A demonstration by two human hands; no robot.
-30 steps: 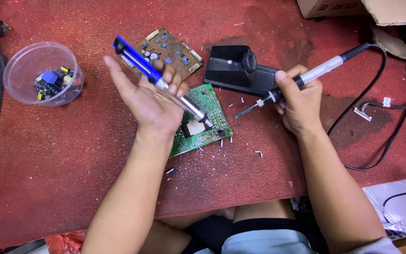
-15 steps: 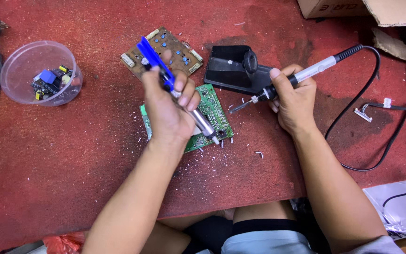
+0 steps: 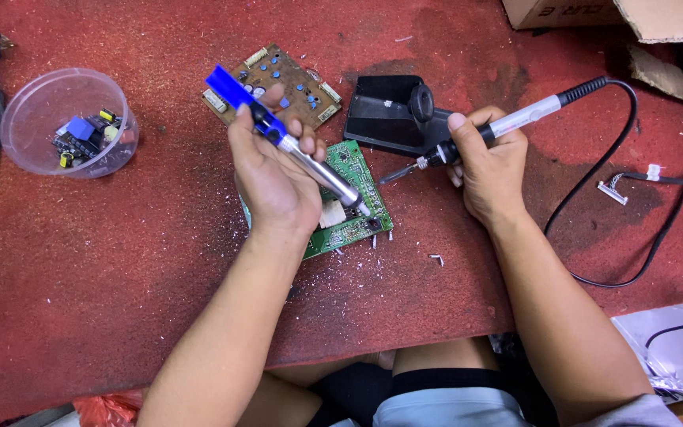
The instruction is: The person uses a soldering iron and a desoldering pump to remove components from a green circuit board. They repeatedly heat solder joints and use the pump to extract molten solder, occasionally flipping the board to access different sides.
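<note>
We see a green circuit board (image 3: 349,209) lying flat near the middle of a worn red table (image 3: 120,269), its left half hidden under the left hand (image 3: 274,178). That hand comes in from below with the wrist straight and its fingers wrapped tight around a desoldering pump (image 3: 294,150); the pump's blue plunger end points up and away to the left, and its silver barrel slants down so the tip touches the board's right part. The right hand (image 3: 492,162) sits just to the right of the board, fingers pinched closed on a soldering iron (image 3: 480,134) held like a pen; its metal tip hangs just above the board's upper right edge, and we cannot tell if it touches. The iron's black cord (image 3: 634,190) loops off over the table to the right. Behind the board lie a brown circuit board (image 3: 302,83) and a black stand (image 3: 393,115). At the far left stands a clear round tub (image 3: 33,111) with small loose electronic parts in it, blue, yellow and black. A cardboard box (image 3: 579,12) sits at the top right edge
</note>
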